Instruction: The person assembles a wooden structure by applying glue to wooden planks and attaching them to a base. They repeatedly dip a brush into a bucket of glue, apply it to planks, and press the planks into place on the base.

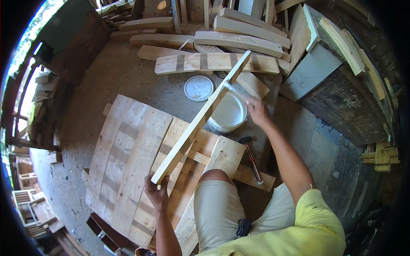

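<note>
Head view | gripping batten (203, 116), left hand (157, 194), lower-left of bucket (222, 129) | and pinching pale tool (236, 91), right hand (259, 112), bucket's right!

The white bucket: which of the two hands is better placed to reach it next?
Probably the right. The right hand appears close to the bucket, holding a thin tool at the wooden strip. The left hand is farther off, gripping the strip's near end.
</note>
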